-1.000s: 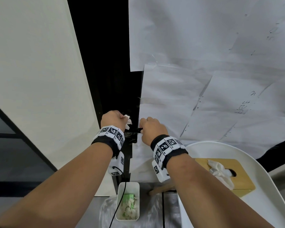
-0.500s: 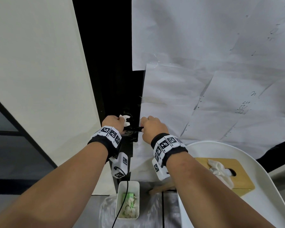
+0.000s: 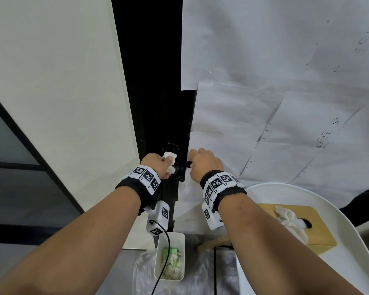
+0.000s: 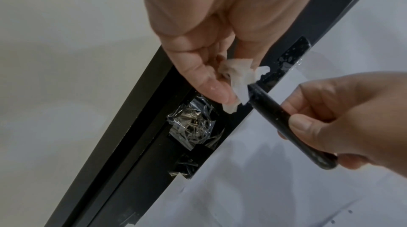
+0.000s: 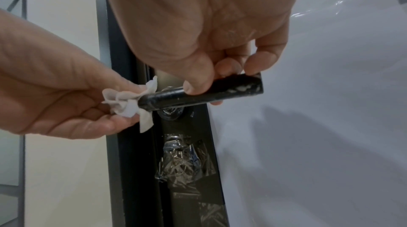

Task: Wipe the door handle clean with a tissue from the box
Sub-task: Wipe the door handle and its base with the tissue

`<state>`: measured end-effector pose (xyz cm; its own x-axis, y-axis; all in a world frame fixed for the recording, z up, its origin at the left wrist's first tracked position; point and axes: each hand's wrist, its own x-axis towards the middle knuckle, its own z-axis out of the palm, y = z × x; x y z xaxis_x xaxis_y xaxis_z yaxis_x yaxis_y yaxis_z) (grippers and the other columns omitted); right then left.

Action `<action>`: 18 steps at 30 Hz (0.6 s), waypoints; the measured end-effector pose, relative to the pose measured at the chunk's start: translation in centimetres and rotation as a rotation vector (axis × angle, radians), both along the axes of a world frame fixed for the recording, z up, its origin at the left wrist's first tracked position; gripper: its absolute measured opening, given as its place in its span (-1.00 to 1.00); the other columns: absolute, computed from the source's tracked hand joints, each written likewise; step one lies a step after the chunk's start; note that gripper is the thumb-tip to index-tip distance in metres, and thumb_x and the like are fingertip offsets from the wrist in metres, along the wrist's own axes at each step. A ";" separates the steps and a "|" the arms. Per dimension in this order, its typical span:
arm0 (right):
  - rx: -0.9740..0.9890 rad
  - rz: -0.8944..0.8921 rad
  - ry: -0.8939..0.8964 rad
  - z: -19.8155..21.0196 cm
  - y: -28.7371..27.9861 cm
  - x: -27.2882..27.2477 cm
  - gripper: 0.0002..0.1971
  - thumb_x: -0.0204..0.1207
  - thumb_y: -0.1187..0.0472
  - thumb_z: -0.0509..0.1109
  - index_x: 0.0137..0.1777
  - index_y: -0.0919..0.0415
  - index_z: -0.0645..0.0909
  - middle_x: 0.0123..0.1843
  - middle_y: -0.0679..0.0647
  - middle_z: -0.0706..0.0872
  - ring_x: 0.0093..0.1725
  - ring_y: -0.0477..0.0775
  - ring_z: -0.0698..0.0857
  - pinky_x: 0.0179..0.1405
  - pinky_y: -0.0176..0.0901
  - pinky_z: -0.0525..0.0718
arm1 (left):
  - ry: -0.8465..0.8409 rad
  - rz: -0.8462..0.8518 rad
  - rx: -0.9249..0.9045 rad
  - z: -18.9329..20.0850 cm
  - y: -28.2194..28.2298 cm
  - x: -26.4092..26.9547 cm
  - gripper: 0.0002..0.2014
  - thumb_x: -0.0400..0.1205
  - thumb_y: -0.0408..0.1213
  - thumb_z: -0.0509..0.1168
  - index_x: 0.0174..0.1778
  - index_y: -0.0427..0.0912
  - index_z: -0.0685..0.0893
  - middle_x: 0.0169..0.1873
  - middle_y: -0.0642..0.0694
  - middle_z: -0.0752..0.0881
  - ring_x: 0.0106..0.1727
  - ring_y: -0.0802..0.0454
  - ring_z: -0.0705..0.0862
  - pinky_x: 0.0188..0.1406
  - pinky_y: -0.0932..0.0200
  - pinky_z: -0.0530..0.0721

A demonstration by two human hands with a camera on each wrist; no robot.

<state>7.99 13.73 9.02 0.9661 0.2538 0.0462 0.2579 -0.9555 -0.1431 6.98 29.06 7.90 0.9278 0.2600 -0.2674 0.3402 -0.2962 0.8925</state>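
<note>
I'm seeing one handle (image 5: pixel 202 95), one tissue (image 5: pixel 130 103), one box (image 3: pixel 296 222). My left hand (image 5: pixel 59 95) is pinching the tissue against the handle's inner end; my right hand (image 5: pixel 204 34) is curling round its outer end.

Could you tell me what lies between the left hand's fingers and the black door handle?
A crumpled tissue, pinched by the left hand, presses against the door handle at its hinge-side end; the right wrist view shows it best.
</note>
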 end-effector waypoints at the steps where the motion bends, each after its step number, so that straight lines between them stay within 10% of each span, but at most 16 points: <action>1: -0.003 -0.002 -0.002 0.0 0.0 0.0 -0.75 0.50 0.31 0.27 0.17 0.15 0.48 0.10 0.14 0.57 0.13 0.21 0.56 -0.12 0.03 0.51 | -0.004 -0.011 0.014 0.0 0.0 -0.3 -0.67 0.64 -0.12 0.32 -0.21 -0.37 0.69 -0.33 -0.28 0.77 -0.44 -0.07 0.75 -0.20 0.02 0.83; 8: 0.000 -0.005 -0.029 -0.1 -0.1 -0.3 -0.76 0.53 0.32 0.26 0.18 0.16 0.48 0.09 0.14 0.57 0.13 0.21 0.55 -0.15 -0.01 0.47 | 0.008 -0.062 0.182 0.0 0.4 -1.7 -0.73 0.58 -0.12 0.38 -0.34 -0.23 0.63 -0.26 -0.32 0.80 -0.25 -0.25 0.82 -0.10 -0.10 0.81; 14: 0.016 -0.012 -0.030 -0.2 -0.1 -0.6 -0.76 0.55 0.34 0.24 0.20 0.15 0.49 0.11 0.14 0.57 0.15 0.20 0.54 -0.15 -0.02 0.47 | 0.070 -0.008 0.244 0.9 0.3 -1.7 -0.66 0.64 -0.19 0.27 0.22 -0.37 0.62 0.09 -0.22 0.72 0.14 -0.15 0.71 0.08 0.12 0.67; 18: 0.009 -0.017 -0.030 -0.1 -0.1 -0.6 -0.75 0.56 0.34 0.24 0.21 0.15 0.48 0.12 0.15 0.56 0.15 0.21 0.54 -0.14 -0.01 0.47 | 0.029 0.000 0.230 -0.7 0.0 -0.3 -0.65 0.58 -0.14 0.27 -0.14 -0.43 0.72 -0.16 -0.34 0.81 -0.15 -0.26 0.82 0.00 -0.18 0.78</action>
<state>7.38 13.68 8.90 0.9684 0.2373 0.0773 0.2463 -0.9584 -0.1441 6.73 29.11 7.23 0.9208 0.3167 -0.2275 0.3643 -0.4905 0.7917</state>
